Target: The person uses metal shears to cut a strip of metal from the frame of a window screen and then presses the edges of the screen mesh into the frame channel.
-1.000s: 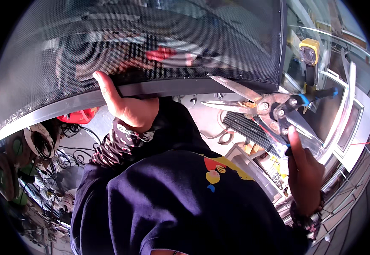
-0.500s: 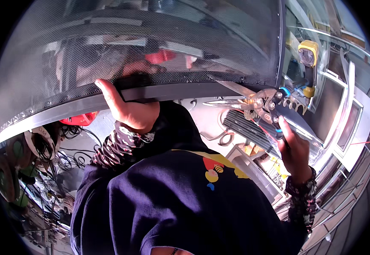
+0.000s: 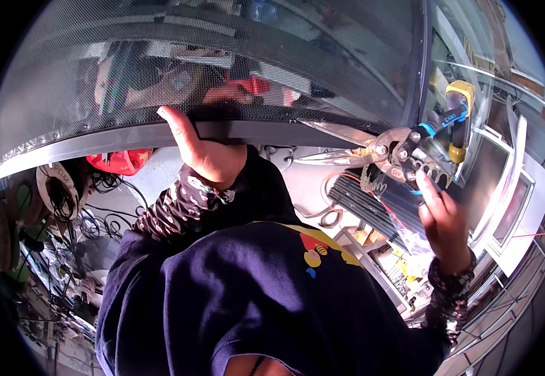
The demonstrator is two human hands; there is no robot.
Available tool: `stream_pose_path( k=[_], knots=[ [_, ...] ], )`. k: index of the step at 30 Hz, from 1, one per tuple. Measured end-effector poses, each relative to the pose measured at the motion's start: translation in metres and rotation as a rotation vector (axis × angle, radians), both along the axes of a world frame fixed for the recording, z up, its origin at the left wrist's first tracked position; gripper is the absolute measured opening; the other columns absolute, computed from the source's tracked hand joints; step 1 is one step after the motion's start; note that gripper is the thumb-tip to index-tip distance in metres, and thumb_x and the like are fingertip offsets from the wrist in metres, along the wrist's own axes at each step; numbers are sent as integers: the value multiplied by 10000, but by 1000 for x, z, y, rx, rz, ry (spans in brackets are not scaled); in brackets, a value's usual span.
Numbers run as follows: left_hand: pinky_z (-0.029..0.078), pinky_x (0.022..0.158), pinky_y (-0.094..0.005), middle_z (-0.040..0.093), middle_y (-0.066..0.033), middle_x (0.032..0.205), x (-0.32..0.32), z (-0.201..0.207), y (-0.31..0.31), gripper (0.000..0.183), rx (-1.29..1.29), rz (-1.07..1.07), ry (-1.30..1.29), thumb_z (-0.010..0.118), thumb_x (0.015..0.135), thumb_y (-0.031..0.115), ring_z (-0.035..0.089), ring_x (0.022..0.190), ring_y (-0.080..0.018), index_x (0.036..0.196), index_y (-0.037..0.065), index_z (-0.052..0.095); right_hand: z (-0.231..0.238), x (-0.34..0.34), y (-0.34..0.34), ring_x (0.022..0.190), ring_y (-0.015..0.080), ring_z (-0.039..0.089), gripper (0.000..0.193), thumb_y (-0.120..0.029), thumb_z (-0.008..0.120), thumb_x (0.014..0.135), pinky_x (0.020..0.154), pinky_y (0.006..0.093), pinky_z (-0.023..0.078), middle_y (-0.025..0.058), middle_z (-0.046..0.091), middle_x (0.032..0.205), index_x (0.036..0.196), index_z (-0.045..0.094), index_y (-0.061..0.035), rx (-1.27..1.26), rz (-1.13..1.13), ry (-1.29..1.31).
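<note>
A dark mesh screen (image 3: 235, 69) in a grey frame (image 3: 128, 135) spans the upper part of the view. My left hand (image 3: 213, 160) grips the frame's near edge, thumb on top, its other fingers hidden behind the frame. In my right hand (image 3: 445, 225) is the lower handle of a pair of tin snips (image 3: 382, 150) with long metal blades and blue-and-black handles; the index finger lies along the tool. The blades are spread apart, pointing left. Their upper blade overlaps the mesh border, and the lower one is below the frame's edge.
Beyond the snips lies a yellow-and-black power tool (image 3: 459, 103). Dark ribbed strips (image 3: 366, 203) and white-framed panels (image 3: 515, 194) stand at the right. At lower left are a red container (image 3: 122, 161), reels (image 3: 56, 191) and tangled black cables (image 3: 106, 219).
The view has shifted slightly. My right hand and the snips' handles are farther right, and more of the upper blue handle shows. My left hand keeps its hold on the frame.
</note>
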State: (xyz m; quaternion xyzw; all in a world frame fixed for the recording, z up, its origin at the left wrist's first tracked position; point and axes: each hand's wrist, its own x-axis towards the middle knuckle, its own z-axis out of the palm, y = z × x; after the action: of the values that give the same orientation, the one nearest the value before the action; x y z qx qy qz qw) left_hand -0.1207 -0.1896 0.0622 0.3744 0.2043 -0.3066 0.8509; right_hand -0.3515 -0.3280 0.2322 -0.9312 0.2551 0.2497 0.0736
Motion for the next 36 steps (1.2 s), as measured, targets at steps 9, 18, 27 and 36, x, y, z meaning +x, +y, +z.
stream_pose_path(
  k=[9,18,27,36],
  knots=[
    [422,625,-311,529,-10,703,-3,2,-4,444,-2,45,-31,546,748,565,486,639,-154,833,129,559,3,18,61,680,270,607,401,-23,482,811,583,334,484,178,592,840,1211,457,-46,-84,-39,-222],
    [422,667,-323,526,-7,737,-3,1,-1,459,-13,12,-20,554,742,567,486,683,-163,872,127,558,17,27,56,570,245,553,394,-23,487,783,515,335,444,129,577,764,1177,499,-40,-64,-72,-39],
    [426,671,-344,526,-12,722,-3,-2,7,486,-145,-68,-23,549,731,594,490,688,-165,836,119,547,-62,-27,16,698,317,604,428,65,526,710,595,340,494,199,600,895,1136,488,59,27,64,-377],
    [437,701,-342,558,-12,802,-4,-14,4,536,-191,-45,6,562,717,598,511,731,-174,947,113,558,-41,-14,9,487,209,505,438,41,577,679,452,330,427,85,535,655,1104,572,-61,-40,138,-396]
  ],
)
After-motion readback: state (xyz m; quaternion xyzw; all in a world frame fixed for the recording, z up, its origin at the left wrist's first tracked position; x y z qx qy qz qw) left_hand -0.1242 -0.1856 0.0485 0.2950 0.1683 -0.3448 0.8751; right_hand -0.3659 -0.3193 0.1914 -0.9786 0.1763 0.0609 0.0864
